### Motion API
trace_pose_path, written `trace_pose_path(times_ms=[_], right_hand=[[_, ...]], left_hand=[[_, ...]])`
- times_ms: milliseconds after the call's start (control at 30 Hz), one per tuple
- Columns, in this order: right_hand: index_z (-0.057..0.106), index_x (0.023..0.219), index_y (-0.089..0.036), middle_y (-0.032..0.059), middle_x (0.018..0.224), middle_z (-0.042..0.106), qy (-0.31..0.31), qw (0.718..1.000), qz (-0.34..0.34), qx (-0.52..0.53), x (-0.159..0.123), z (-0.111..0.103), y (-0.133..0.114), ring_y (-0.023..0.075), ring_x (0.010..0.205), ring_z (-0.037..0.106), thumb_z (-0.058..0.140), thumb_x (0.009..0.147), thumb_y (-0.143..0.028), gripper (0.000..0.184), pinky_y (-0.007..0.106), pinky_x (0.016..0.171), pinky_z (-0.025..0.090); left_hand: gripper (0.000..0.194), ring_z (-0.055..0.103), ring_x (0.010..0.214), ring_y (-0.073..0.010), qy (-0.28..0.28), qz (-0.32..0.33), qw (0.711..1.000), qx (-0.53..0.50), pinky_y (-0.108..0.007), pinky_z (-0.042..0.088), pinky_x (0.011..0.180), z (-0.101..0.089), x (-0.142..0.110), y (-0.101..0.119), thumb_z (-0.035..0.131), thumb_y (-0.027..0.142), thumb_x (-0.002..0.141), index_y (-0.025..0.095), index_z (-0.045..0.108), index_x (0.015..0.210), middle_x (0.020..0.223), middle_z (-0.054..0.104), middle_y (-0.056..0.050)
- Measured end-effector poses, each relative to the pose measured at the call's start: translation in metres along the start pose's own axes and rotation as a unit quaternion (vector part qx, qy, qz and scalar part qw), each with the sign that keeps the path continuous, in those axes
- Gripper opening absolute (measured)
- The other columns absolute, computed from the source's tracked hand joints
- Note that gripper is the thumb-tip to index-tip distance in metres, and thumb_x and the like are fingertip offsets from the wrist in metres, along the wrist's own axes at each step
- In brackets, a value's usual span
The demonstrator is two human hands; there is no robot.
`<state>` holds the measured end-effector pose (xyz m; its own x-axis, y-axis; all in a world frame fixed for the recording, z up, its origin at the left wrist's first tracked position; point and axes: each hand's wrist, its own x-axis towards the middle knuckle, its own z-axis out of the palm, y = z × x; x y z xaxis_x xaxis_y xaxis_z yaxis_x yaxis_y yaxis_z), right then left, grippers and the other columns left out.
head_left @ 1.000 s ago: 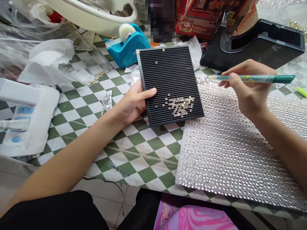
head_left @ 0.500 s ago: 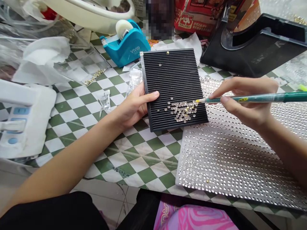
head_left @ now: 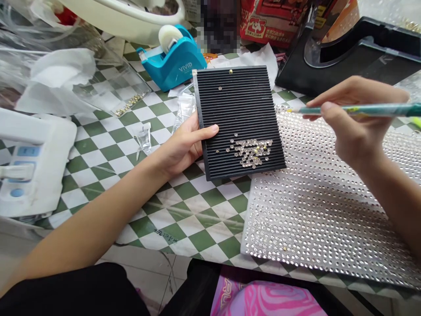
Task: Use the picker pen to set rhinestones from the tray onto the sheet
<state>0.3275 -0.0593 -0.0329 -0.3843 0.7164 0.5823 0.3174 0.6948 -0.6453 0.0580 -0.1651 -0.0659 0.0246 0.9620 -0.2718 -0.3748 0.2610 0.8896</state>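
Observation:
My left hand (head_left: 186,147) grips the left edge of a black ridged tray (head_left: 243,105), thumb on top. Clear rhinestones (head_left: 251,151) lie clustered on the tray's lower part, with a few loose ones nearer the left and top. Closed around a green pencil-like stick (head_left: 371,109) with a yellow tip, my right hand (head_left: 355,114) hovers to the right of the tray. The tip is above the upper left part of a sheet (head_left: 329,210) covered in rows of shiny stones. Whether a stone clings to the tip, I cannot tell.
A blue tape dispenser (head_left: 174,61) stands behind the tray. At the back right is a black holder (head_left: 348,66) beside a red package (head_left: 269,22). Left lie a clear case (head_left: 121,87), a small plastic bag (head_left: 144,138) and a white device (head_left: 36,162).
My right hand has moved up and to the right, taking the stick's tip from the rhinestones on the tray to above the sheet. My left hand and the tray stay nearly still.

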Motion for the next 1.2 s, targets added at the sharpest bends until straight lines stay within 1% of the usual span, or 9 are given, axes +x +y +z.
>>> trace_pose_path(times_ms=[67, 200, 333, 467, 667, 833, 1000, 1067, 1200], right_hand=[[0.076, 0.075, -0.019, 0.0020, 0.069, 0.073, 0.014, 1.000, 0.010, -0.022, 0.004, 0.001, 0.012, 0.0146, 0.060, 0.068, 0.063, 0.077, -0.017, 0.013, 0.028, 0.054, 0.051], [0.075, 0.073, -0.019, 0.0035, 0.069, 0.073, -0.003, 1.000, 0.015, -0.026, 0.005, 0.002, 0.027, 0.0147, 0.060, 0.068, 0.063, 0.075, -0.012, 0.014, 0.027, 0.053, 0.048], [0.075, 0.075, -0.019, 0.0032, 0.072, 0.074, -0.028, 0.999, 0.019, -0.027, 0.003, 0.002, 0.027, 0.0142, 0.062, 0.067, 0.063, 0.078, -0.014, 0.014, 0.028, 0.057, 0.048], [0.075, 0.076, -0.019, 0.0030, 0.075, 0.075, -0.057, 0.998, 0.015, -0.031, 0.002, 0.002, 0.024, 0.0136, 0.065, 0.066, 0.063, 0.078, -0.013, 0.014, 0.027, 0.061, 0.049], [0.076, 0.079, -0.020, 0.0042, 0.075, 0.075, -0.037, 0.999, -0.012, -0.027, 0.006, 0.000, 0.025, 0.0139, 0.065, 0.069, 0.066, 0.080, -0.010, 0.015, 0.027, 0.058, 0.050], [0.079, 0.090, -0.021, 0.0041, 0.081, 0.076, -0.057, 0.998, -0.005, 0.012, 0.010, -0.007, 0.010, 0.0117, 0.067, 0.071, 0.070, 0.089, -0.015, 0.011, 0.024, 0.055, 0.050], [0.078, 0.108, -0.023, 0.0026, 0.102, 0.078, -0.131, 0.986, 0.030, 0.098, 0.000, -0.014, -0.019, 0.0150, 0.090, 0.077, 0.071, 0.092, -0.018, 0.018, 0.025, 0.073, 0.062], [0.078, 0.106, -0.023, 0.0002, 0.100, 0.079, -0.152, 0.983, 0.033, 0.101, -0.008, -0.014, -0.025, 0.0133, 0.088, 0.076, 0.068, 0.092, -0.016, 0.019, 0.024, 0.075, 0.063], [0.077, 0.094, -0.022, -0.0022, 0.087, 0.078, -0.161, 0.983, 0.020, 0.089, -0.018, -0.011, -0.027, 0.0102, 0.076, 0.074, 0.065, 0.089, -0.013, 0.015, 0.020, 0.068, 0.061]], left_hand=[[0.055, 0.068, 0.126, -0.0311, 0.000, 0.001, 1.000, -0.004, -0.027, 0.065, 0.080, 0.000, 0.000, 0.000, 0.079, 0.020, 0.082, 0.017, 0.055, 0.131, 0.135, 0.071, -0.009], [0.052, 0.068, 0.124, -0.0312, -0.002, 0.004, 1.000, -0.008, -0.028, 0.065, 0.080, 0.001, 0.001, -0.001, 0.079, 0.019, 0.081, 0.017, 0.056, 0.129, 0.131, 0.072, -0.008], [0.055, 0.067, 0.126, -0.0346, -0.003, 0.004, 1.000, 0.000, -0.031, 0.065, 0.081, 0.000, 0.002, -0.002, 0.082, 0.023, 0.078, 0.017, 0.057, 0.127, 0.130, 0.072, -0.009], [0.057, 0.065, 0.129, -0.0348, -0.005, 0.004, 1.000, 0.008, -0.032, 0.065, 0.085, -0.001, 0.001, -0.002, 0.083, 0.026, 0.079, 0.018, 0.057, 0.129, 0.132, 0.071, -0.009], [0.051, 0.066, 0.129, -0.0355, -0.011, 0.011, 1.000, 0.007, -0.032, 0.064, 0.086, -0.001, 0.001, -0.002, 0.080, 0.023, 0.081, 0.019, 0.058, 0.126, 0.128, 0.073, -0.008], [0.051, 0.066, 0.128, -0.0352, -0.008, 0.011, 1.000, 0.002, -0.030, 0.065, 0.083, -0.002, 0.002, -0.003, 0.080, 0.022, 0.081, 0.018, 0.059, 0.127, 0.129, 0.073, -0.008], [0.052, 0.064, 0.131, -0.0356, -0.012, 0.015, 1.000, 0.008, -0.032, 0.066, 0.086, -0.003, 0.002, -0.003, 0.080, 0.024, 0.082, 0.019, 0.059, 0.129, 0.134, 0.071, -0.008], [0.054, 0.063, 0.132, -0.0363, -0.011, 0.014, 1.000, 0.015, -0.034, 0.066, 0.089, -0.003, 0.001, -0.003, 0.080, 0.025, 0.082, 0.018, 0.058, 0.131, 0.135, 0.070, -0.009], [0.057, 0.061, 0.135, -0.0360, -0.005, 0.008, 1.000, 0.029, -0.038, 0.065, 0.095, -0.002, 0.000, -0.002, 0.078, 0.025, 0.084, 0.017, 0.055, 0.136, 0.142, 0.066, -0.011]])
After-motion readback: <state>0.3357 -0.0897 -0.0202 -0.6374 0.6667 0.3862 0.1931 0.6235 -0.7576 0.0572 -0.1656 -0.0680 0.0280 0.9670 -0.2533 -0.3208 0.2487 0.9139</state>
